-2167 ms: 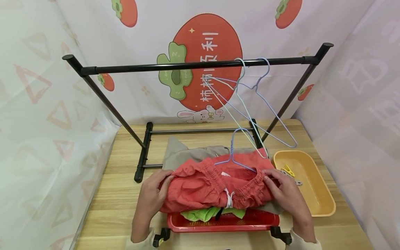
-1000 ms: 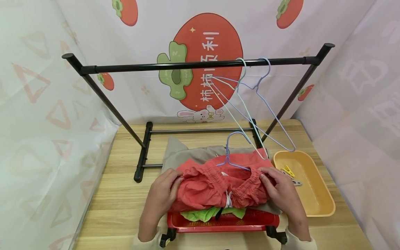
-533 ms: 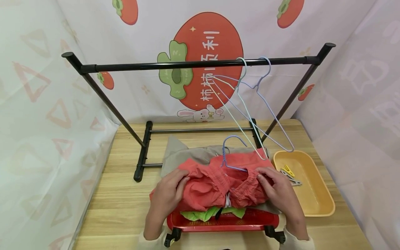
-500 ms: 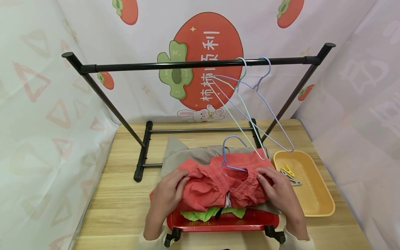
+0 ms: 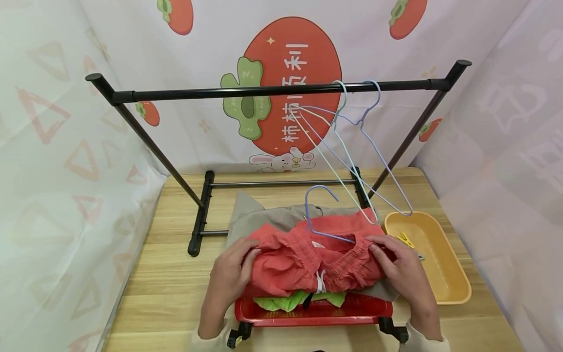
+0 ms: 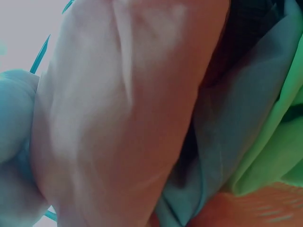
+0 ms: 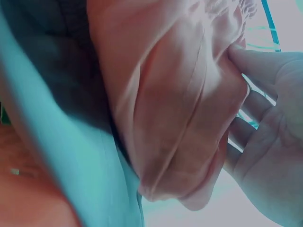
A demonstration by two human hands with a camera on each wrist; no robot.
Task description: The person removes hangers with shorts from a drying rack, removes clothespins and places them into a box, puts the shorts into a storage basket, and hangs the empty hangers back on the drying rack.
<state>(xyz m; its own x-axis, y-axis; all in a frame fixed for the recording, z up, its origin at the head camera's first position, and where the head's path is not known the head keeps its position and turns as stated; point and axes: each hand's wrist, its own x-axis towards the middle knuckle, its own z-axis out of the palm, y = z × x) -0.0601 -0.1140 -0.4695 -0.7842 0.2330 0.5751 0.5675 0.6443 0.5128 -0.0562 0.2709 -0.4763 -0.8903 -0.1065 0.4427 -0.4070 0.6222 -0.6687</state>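
Red shorts [image 5: 281,274] with a gathered elastic waistband and a white drawstring are spread between my two hands. My left hand [image 5: 230,271] pinches the waistband at its left end. At the right end my right hand [image 5: 402,264] grips it between thumb and fingers. A blue wire hanger [image 5: 309,220] has its hook standing up out of the waist opening, and its lower part is hidden inside the shorts. In the right wrist view, the red cloth [image 7: 175,109] hangs in folds beside the thumb and fingers.
Beneath the shorts lie grey-brown clothing [image 5: 250,215] and a lime-green cloth [image 5: 286,301] on a red basket [image 5: 316,321]. Behind stands a black rack [image 5: 198,93] bearing a mint hanger [image 5: 347,151] and a blue one [image 5: 387,156]. A yellow bin [image 5: 444,264] with clothespins stands right.
My left hand moved inward, then slightly back out, and my right hand shifted likewise, both still pinching the waistband. The hanger's hook has swung to the left.
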